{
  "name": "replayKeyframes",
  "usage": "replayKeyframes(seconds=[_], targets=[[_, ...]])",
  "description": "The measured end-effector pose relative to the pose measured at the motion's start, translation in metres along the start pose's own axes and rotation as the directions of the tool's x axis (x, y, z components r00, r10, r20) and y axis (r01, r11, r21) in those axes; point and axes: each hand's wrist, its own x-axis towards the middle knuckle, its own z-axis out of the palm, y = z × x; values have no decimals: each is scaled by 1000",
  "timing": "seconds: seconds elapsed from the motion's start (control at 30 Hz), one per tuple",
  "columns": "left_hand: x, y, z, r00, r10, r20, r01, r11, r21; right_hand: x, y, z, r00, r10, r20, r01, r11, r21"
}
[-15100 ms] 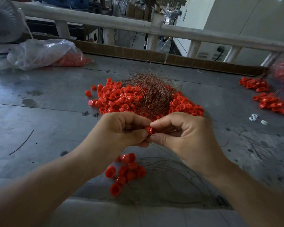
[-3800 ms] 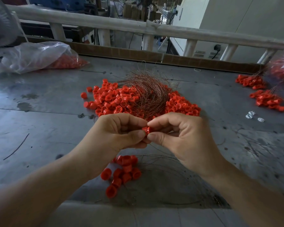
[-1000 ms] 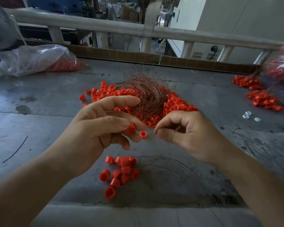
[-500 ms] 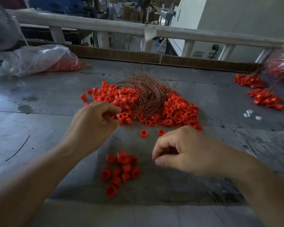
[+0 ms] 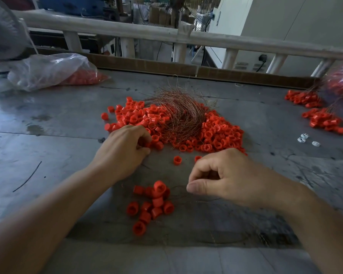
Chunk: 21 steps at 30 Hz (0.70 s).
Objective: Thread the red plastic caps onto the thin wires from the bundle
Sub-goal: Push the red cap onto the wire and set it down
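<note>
your left hand is digging curled fingers into the heap of red plastic caps at 12 o'clock, beside the tangled bundle of thin copper wires; your right hand is curling at 5 o'clock. what each is holding i cannot tell. you are risking snagging strands and dragging the bundle.

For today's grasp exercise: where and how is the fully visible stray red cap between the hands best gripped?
Pinch the stray red cap across its round outer wall, coming from above: it appears to stand open end up, clear of the cap pile.
</note>
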Motion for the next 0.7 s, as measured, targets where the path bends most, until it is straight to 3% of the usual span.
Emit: replayKeyframes(seconds=[0.1, 0.27, 0.43, 0.7], targets=[[-2, 2, -3, 999, -6, -46, 5, 1000, -26, 2, 4, 0, 995, 20, -97, -20, 1000, 3], [-11, 17, -11, 988, 32, -148, -67, 969, -240, 8, 15, 0, 964, 63, -258, -88, 992, -87], [-16, 23, -4, 976, 209, -59, -215, 964, -153, 11, 18, -1, 946, 57, -319, -98, 989, -113], [-12, 23, 7, 968, 252, 4, -251, 966, -68, 9, 16, 2, 949, 30, -313, -75, 989, -131]])
